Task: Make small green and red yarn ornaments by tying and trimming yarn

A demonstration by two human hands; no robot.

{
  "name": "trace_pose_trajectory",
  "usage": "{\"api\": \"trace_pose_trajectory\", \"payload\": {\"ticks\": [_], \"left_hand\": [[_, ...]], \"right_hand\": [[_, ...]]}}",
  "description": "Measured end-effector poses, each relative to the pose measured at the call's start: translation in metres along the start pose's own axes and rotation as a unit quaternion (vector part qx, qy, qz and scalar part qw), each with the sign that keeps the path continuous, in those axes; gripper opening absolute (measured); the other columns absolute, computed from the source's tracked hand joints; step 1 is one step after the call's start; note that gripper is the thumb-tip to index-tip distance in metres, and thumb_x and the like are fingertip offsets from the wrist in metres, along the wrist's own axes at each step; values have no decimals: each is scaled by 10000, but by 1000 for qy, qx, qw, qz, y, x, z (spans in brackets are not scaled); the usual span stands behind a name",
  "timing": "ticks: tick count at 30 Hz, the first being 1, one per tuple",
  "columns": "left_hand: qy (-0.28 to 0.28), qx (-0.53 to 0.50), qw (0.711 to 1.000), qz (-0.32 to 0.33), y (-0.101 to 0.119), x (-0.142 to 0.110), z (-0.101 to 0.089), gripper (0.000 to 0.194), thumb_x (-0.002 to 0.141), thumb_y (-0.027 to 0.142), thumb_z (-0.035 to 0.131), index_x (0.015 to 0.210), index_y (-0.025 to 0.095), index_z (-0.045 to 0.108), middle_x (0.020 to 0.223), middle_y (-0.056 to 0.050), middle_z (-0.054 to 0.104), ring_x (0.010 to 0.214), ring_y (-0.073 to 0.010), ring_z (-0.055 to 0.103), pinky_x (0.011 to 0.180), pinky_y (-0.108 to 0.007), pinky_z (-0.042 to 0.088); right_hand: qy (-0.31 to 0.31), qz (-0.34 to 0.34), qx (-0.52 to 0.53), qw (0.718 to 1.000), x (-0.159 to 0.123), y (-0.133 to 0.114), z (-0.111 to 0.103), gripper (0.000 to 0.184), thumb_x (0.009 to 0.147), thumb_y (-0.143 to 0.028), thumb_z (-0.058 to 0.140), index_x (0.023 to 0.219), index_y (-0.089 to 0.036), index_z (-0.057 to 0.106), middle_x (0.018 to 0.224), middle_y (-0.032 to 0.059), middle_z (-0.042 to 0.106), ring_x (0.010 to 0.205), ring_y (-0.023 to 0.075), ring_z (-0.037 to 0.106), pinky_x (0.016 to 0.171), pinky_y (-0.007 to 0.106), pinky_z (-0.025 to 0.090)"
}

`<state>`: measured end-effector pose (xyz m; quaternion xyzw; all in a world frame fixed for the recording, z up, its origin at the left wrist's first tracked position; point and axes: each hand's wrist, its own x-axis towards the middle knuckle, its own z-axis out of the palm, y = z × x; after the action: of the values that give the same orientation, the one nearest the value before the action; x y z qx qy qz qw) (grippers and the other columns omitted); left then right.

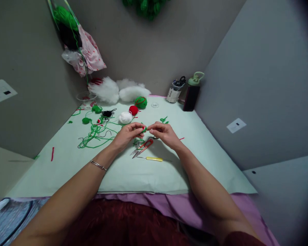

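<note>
Between the fingertips of my left hand (129, 134) is a small green and red crocheted piece (144, 129), partly covered by the fingers. My right hand (164, 133) is closed in a pinch just to the right of the piece; whatever its fingertips grip is too small to make out. Below the hands lie thread snips (146, 146) with orange handles, their blades pointing to the lower left. A crochet hook (154, 159) with a yellow handle rests in front of the snips. Some green yarn (138, 141) lies under my left hand.
White (125, 118), red (133, 110) and green (141, 102) yarn balls sit behind the hands. Tangled green yarn (93, 136) spreads on the left. White stuffing (106, 91) lies against the back wall. A pen holder (173, 94) and a bottle (192, 97) stand at the back right.
</note>
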<state>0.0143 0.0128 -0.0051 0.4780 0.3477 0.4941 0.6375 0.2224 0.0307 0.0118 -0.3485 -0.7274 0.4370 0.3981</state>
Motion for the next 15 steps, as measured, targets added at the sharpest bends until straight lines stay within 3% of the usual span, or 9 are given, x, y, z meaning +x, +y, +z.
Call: {"api": "trace_pose_trajectory", "payload": {"ticks": [9, 15], "left_hand": [[-10, -23, 999, -25, 5, -4, 3, 253, 754, 306, 806, 935, 162, 702, 894, -23, 667, 745, -125, 617, 775, -301, 502], [-20, -11, 999, -37, 6, -3, 4, 293, 729, 329, 824, 920, 146, 699, 886, -17, 658, 728, -111, 598, 735, -274, 484]], "right_hand": [[-34, -18, -56, 998, -2, -5, -11, 205, 898, -357, 676, 1010, -227, 788, 787, -5, 518, 693, 115, 459, 657, 282, 380], [-28, -24, -25, 999, 0, 0, -7, 207, 871, -373, 706, 960, -203, 785, 796, 6, 562, 680, 111, 471, 632, 273, 375]]}}
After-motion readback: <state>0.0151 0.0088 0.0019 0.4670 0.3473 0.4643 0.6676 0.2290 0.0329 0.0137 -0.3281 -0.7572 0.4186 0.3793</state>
